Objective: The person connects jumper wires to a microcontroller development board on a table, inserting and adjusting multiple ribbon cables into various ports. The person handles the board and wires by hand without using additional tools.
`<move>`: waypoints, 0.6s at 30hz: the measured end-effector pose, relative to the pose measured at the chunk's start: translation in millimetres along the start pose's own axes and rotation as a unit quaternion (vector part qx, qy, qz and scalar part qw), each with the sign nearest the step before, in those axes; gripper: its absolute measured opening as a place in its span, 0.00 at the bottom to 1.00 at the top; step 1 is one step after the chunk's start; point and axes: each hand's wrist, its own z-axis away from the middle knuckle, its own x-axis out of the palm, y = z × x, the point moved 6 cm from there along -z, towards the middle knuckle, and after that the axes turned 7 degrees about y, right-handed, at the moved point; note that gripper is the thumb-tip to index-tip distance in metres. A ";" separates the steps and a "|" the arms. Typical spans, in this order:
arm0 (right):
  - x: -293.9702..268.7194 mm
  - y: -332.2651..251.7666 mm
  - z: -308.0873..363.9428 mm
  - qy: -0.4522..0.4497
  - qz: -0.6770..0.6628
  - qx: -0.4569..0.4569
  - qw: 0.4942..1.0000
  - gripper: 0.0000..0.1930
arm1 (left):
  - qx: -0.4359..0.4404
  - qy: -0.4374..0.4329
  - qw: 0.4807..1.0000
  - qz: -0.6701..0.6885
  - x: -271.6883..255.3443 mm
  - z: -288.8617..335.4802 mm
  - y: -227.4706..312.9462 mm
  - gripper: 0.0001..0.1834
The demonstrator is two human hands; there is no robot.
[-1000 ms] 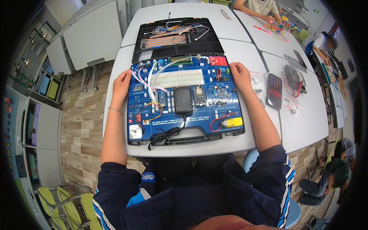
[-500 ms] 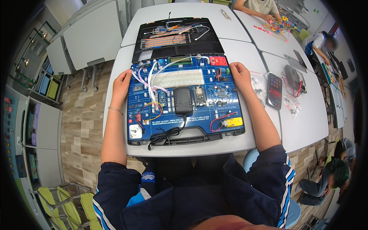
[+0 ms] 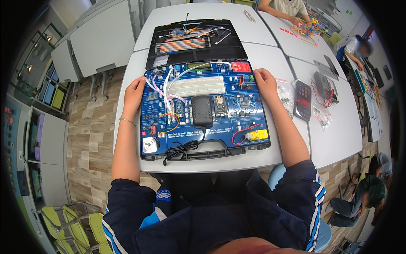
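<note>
An opened black plastic case [image 3: 196, 155] lies on the table in front of me, holding a blue electronics training board [image 3: 169, 144]. My left hand [image 3: 134, 91] grips its left edge near the upper corner, fingers bent against the side. On the opposite edge my right hand [image 3: 266, 84] is closed in the same way, thumb on top. A black power adapter [image 3: 201, 111] with a coiled cable [image 3: 182, 148] rests on the board, below a white breadboard [image 3: 198, 86]. White wires [image 3: 165, 86] cross the left half. A yellow gear motor [image 3: 256, 135] sits at the lower right.
The raised lid [image 3: 228, 53] holds jumper wires [image 3: 184, 44]. Right of the case are a smartphone [image 3: 302, 100], a grey meter [image 3: 325, 86] and plastic bags of parts [image 3: 325, 119]. Across the table a person's hands work on a colourful stick frame [image 3: 306, 34]. Green chairs [image 3: 76, 226] stand lower left.
</note>
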 end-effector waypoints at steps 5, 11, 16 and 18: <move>0.6 -3.7 0.9 -0.003 0.005 0.005 1.000 0.12 | 0.007 -0.003 1.000 -0.002 -1.2 -0.8 -1.7 0.23; 0.0 -1.9 0.3 0.000 0.006 -0.001 1.000 0.12 | 0.007 -0.001 1.000 -0.005 0.0 -0.3 0.2 0.23; 0.3 -3.2 0.9 -0.005 0.002 0.008 1.000 0.12 | 0.002 -0.002 1.000 0.004 -0.3 0.3 0.0 0.23; 0.0 -3.7 1.3 -0.003 0.002 0.008 1.000 0.12 | -0.001 -0.003 1.000 0.008 0.7 0.5 0.0 0.23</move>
